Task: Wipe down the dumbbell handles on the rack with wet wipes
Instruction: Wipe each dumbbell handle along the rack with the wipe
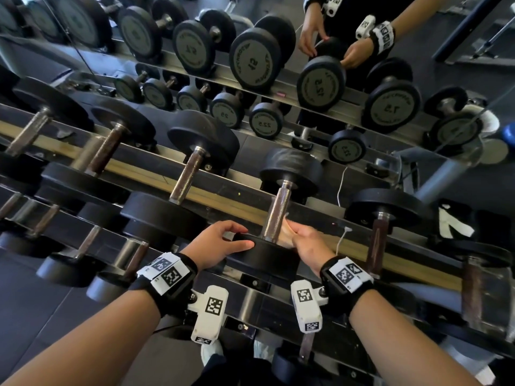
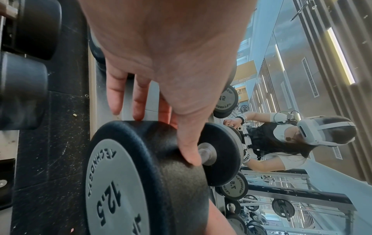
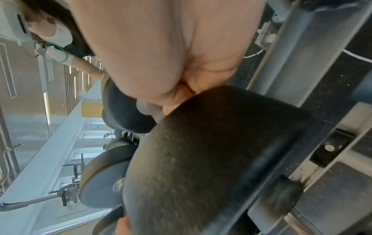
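A 12.5 dumbbell lies on the top rack tier, its knurled steel handle (image 1: 276, 215) running from the far head (image 1: 292, 171) to the near head (image 1: 267, 257). My left hand (image 1: 223, 240) rests on the near head (image 2: 141, 174), thumb along its rim and fingers reaching past its far side. My right hand (image 1: 306, 240) is curled at the handle's lower end and presses a pale wad, seemingly the wet wipe (image 1: 284, 235), against the steel. In the right wrist view the near head (image 3: 211, 159) hides most of my right hand's (image 3: 161, 55) fingers and the wipe.
Neighbouring dumbbells sit close on either side, with handles at left (image 1: 189, 176) and right (image 1: 376, 240). A lower tier (image 1: 83, 246) holds several smaller ones. A mirror (image 1: 250, 59) behind the rack repeats the scene. A white cable (image 1: 341, 240) hangs right of my right hand.
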